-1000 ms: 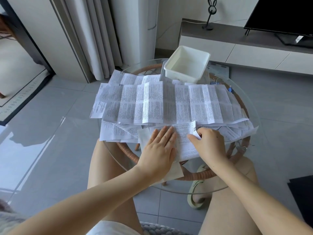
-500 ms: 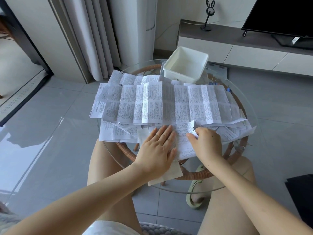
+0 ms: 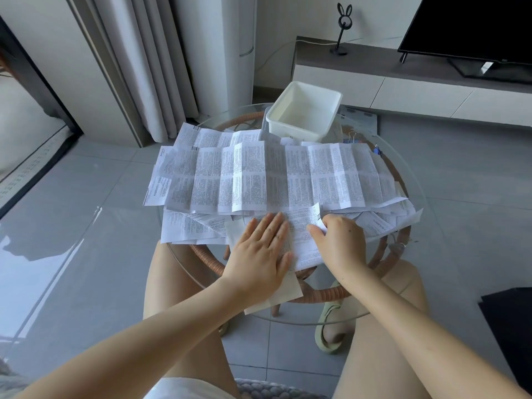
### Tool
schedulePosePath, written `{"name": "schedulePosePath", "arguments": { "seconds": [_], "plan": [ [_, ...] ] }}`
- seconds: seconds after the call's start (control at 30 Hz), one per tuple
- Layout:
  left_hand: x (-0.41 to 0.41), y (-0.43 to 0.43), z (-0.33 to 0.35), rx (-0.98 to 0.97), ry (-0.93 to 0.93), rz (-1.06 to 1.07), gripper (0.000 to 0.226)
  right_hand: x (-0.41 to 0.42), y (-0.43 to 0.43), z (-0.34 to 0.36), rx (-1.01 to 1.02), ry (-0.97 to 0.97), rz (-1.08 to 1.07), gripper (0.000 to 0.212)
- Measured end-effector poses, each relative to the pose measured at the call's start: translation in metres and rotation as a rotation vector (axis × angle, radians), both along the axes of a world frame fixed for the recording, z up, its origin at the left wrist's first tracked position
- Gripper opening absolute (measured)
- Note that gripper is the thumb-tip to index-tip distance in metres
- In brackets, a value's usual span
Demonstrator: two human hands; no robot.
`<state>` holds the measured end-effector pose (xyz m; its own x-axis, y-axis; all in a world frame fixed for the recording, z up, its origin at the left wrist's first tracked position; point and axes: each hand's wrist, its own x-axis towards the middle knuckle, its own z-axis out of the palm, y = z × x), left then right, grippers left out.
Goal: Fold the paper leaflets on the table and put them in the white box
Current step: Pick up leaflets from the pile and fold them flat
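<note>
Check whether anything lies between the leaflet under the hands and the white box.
Only paper: the wide unfolded leaflets lie flat across the table between the near leaflet, pressed by the left hand and pinched by the right hand, and the white box. Nothing upright blocks a lifted carry, and the box's top is open.

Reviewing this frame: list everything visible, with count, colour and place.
round glass table with rattan frame: one, clear and brown, centre.
printed paper leaflets: many, white, spread overlapping across the table.
half-folded leaflet: one, white, near edge, under both hands.
rectangular plastic box: one, white, far side, looks empty.
flat television: one, black, top right.
rabbit-eared ornament: one, black, on the cabinet.
slipper: one, pale green, beneath table.
left hand: one, flat on the half-folded leaflet.
right hand: one, pinching its right edge.
</note>
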<state>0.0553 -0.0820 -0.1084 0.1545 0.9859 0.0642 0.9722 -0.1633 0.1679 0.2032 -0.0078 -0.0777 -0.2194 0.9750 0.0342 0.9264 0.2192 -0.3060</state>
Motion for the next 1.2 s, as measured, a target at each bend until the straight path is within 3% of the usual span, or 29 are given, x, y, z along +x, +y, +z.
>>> {"name": "schedulePosePath", "arguments": {
  "seconds": [0.2,0.3,0.4,0.47,0.63,0.87,1.07,1.2],
  "plan": [
    [0.001,0.001,0.001,-0.055,0.053,0.007,0.085,0.000,-0.003,-0.001,0.012,-0.046,-0.040,0.049],
    [0.002,0.002,0.000,-0.073,0.071,0.009,0.091,-0.004,-0.017,0.003,0.065,-0.013,-0.035,0.026],
    [0.000,0.002,0.000,-0.101,0.084,0.005,0.095,0.000,-0.043,-0.014,0.211,0.010,-0.014,0.062],
    [-0.001,0.002,0.001,-0.108,0.087,0.005,0.092,0.007,-0.051,-0.023,0.245,0.005,-0.031,0.068],
    [-0.002,0.003,0.002,-0.123,0.099,-0.002,0.090,0.023,-0.051,-0.028,0.392,-0.080,-0.012,0.063],
    [-0.009,0.000,0.005,-0.132,0.085,-0.076,0.087,0.047,-0.041,-0.031,0.306,-0.062,-0.070,0.065],
    [-0.044,-0.022,0.003,-0.099,0.159,-0.137,0.063,0.047,-0.039,-0.035,0.308,0.027,-0.062,0.060],
    [-0.049,-0.027,0.005,-0.159,0.132,-0.109,0.072,0.046,-0.041,-0.037,0.349,0.109,-0.051,0.058]
  ]
}}
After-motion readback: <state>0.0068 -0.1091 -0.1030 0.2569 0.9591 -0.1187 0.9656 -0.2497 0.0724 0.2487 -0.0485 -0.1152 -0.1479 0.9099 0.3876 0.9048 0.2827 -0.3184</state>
